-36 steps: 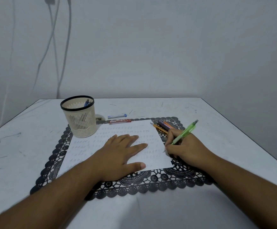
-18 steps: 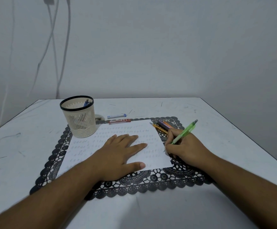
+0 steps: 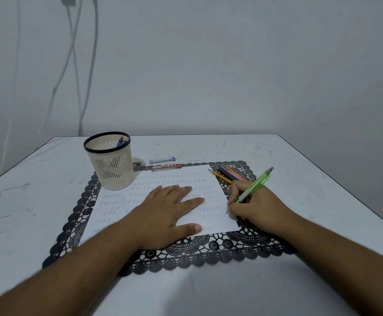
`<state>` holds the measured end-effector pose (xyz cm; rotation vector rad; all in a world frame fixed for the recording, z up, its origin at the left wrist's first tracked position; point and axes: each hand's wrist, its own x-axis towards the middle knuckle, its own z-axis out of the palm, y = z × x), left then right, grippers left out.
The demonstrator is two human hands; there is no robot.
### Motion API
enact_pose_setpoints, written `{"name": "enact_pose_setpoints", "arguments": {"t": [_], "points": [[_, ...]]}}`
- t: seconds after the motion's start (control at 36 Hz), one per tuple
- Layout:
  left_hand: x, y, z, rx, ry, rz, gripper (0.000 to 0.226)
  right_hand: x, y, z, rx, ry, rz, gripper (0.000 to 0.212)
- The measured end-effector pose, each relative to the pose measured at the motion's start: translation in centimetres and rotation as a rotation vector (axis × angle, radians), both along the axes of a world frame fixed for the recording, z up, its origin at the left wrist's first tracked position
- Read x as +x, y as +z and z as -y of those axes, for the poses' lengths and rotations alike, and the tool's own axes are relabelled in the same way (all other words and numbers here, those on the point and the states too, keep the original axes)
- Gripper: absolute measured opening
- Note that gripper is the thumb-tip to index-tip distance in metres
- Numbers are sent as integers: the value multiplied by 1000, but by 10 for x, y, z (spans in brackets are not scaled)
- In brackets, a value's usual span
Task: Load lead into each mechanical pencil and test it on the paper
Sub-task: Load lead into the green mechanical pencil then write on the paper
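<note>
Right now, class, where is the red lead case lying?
In the head view, the red lead case lies at the far edge of the paper, right of the mesh pencil cup, with the blue-capped lead tube just beyond it.

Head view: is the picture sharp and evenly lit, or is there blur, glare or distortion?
Head view: dim, flat, bluish light, no glare; soft shadow under the left hand; the table edges splay from the wide angle; faint marks on the paper are unreadable; the forearms blur near the bottom.
</note>
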<state>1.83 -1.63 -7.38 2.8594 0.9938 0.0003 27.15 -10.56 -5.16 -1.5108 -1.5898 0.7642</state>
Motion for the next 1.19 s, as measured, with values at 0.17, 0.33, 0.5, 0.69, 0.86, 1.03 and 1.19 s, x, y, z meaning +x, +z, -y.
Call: {"name": "enact_pose_setpoints", "arguments": {"t": [0.17, 0.33, 0.5, 0.69, 0.86, 1.03, 1.19], "points": [[0, 0, 1, 6, -1, -1, 70, -1, -1, 2, 2, 10, 15, 19], [1, 0, 1, 7, 1, -7, 70, -4, -1, 2, -2, 32, -12, 13], [1, 2, 2, -1, 0, 1, 68, -1, 0, 2, 2, 1, 17, 22], [2, 3, 3, -9, 3, -1, 68, 3, 2, 2, 26, -20, -3, 29], [0, 2, 3, -1, -3, -4, 69, 0, 0, 2, 21, -34, 31, 30], [1, 0, 3, 0, 4, -7, 70, 8, 1, 1, 12, -65, -14, 19], [-5, 15, 5, 114, 28, 63, 77, 7, 12, -10, 61, -173, -220, 11]]}}
